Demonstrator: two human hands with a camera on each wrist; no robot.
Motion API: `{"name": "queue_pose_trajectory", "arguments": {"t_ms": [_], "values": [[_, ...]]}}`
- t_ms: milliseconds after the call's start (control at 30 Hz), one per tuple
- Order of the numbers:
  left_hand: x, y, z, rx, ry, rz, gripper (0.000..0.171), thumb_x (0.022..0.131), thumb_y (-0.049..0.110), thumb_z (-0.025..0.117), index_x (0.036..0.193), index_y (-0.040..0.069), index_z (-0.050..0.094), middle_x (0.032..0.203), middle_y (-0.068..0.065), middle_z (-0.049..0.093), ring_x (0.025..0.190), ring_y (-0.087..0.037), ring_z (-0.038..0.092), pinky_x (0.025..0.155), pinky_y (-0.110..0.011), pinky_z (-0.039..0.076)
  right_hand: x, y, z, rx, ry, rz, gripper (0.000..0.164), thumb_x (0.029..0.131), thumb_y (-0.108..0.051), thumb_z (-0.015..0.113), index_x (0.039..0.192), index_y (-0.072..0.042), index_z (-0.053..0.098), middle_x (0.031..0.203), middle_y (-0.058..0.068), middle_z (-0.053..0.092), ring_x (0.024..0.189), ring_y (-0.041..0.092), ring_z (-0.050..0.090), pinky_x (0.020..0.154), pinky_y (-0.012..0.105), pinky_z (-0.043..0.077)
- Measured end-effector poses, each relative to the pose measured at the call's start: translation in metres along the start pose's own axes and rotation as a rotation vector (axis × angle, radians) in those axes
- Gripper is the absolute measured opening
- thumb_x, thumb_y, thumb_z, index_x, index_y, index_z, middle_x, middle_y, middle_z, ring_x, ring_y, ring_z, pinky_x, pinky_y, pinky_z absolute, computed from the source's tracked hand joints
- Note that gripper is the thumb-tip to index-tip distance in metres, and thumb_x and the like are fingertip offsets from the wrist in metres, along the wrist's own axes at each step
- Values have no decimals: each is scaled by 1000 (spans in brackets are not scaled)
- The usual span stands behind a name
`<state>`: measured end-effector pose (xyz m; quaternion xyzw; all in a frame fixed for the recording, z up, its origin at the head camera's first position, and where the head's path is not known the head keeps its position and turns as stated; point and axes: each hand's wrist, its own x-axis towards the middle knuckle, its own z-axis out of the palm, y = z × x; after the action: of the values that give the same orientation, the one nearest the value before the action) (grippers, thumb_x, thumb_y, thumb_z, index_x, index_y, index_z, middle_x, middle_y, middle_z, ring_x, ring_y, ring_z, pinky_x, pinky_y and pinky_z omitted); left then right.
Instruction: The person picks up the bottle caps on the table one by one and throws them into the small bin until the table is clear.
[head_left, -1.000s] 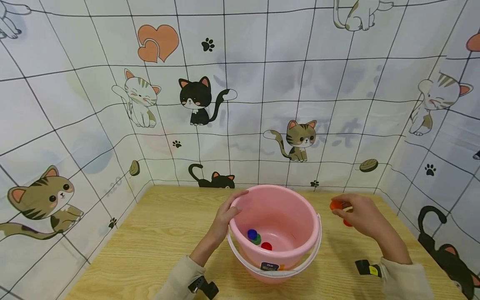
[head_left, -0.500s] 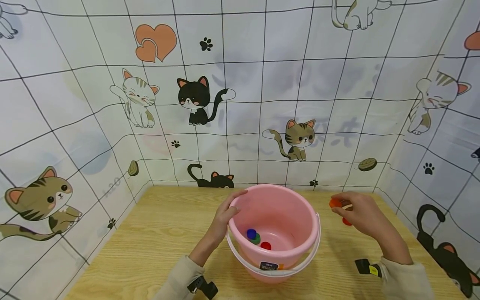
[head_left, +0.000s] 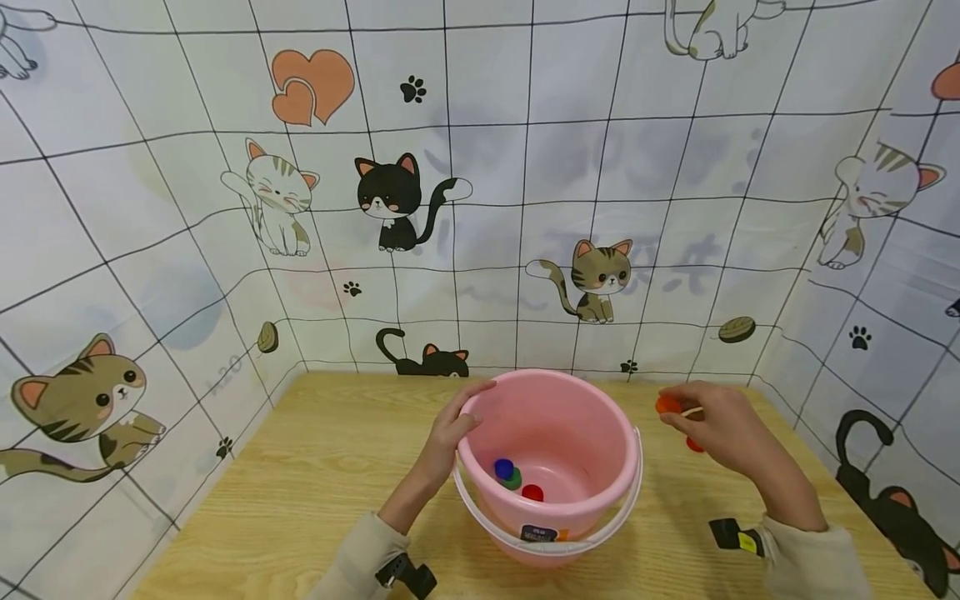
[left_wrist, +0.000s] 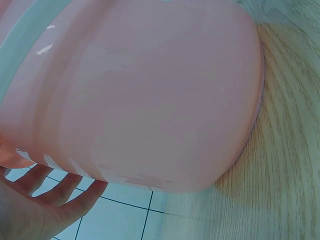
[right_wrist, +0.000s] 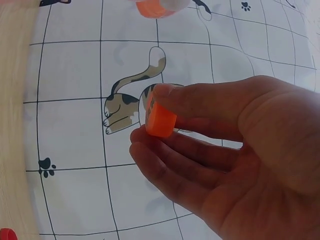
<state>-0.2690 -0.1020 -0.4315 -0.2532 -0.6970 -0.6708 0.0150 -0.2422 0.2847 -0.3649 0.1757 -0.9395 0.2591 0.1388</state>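
Observation:
A pink bucket (head_left: pixel 551 510) stands upright on the wooden table, tilted slightly toward me in the head view. My left hand (head_left: pixel 442 433) grips its rim on the left side, thumb inside; in the left wrist view the fingers (left_wrist: pixel 82 200) lie along the bucket's outer wall. At the bucket's bottom lie a blue cap-like piece (head_left: pixel 504 469), a green one (head_left: pixel 513 479) and a red one (head_left: pixel 532 492). Right of the bucket, my right hand (head_left: pixel 716 425) pinches a small orange cap-like piece (right_wrist: pixel 161 120) between thumb and fingers. Dark marks show on its flat face.
Another red piece (head_left: pixel 695 445) lies on the table (head_left: pixel 330 483), partly hidden under the right hand. The bucket's white handle (head_left: pixel 551 547) hangs down in front. A cloth backdrop (head_left: pixel 487 167) with grid lines and cartoon cats encloses the table's back and sides.
The right hand with the orange piece has shifted very slightly left. The left hand and bucket stay where they were.

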Motion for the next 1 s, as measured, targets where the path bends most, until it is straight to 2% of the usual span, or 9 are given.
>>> {"name": "queue_pose_trajectory", "arguments": {"t_ms": [367,1000], "values": [[-1,1,0,-7,-4,9,54,98,22,45,152,18,49,156,-17,46,128,-42,56,100,-56,55,8,-12,-1,-21,-3,-26,37,92,-14,76,123,5,70,112,23,74,90,34,76,73,44,63],[0,1,1,8,12,-8,53,98,22,46,151,20,51,155,-14,48,127,-41,58,99,-58,54,20,-31,-11,-40,27,-93,33,92,-13,76,121,3,71,112,21,75,91,32,76,77,48,62]]}}
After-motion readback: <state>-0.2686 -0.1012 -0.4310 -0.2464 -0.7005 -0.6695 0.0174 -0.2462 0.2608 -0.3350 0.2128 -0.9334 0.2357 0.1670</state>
